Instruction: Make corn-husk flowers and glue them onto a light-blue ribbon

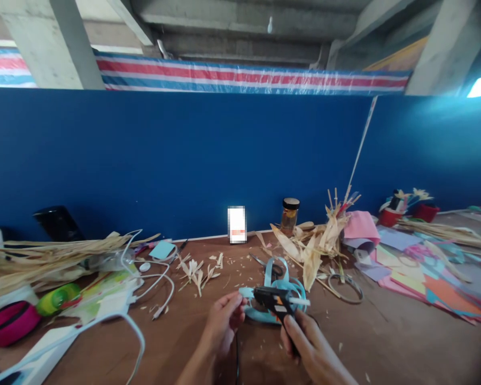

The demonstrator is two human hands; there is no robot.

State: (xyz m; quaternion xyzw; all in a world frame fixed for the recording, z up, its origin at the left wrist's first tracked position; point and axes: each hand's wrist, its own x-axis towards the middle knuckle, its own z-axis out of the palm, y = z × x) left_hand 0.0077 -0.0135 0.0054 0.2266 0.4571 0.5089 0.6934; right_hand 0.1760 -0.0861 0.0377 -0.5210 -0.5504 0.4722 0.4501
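Note:
My right hand (302, 337) is wrapped round the handle of a black hot glue gun (274, 300), whose nozzle points left. A white glue stick (300, 302) pokes out of its back end. Between the thumb and fingers of my left hand (226, 318) is the end of a light blue ribbon (247, 292), right at the gun's nozzle. More of the ribbon lies in loose loops on the table behind and under the gun. Scissors (260, 261) lie partly hidden behind the loops.
Dried corn husks (316, 246) and a jar (291, 214) stand at the back right. Coloured paper (436, 283) spreads on the right. White cables (170, 286), a power strip (50, 355) and a magenta pouch (10, 323) lie left. A blue partition (184, 160) closes off the back.

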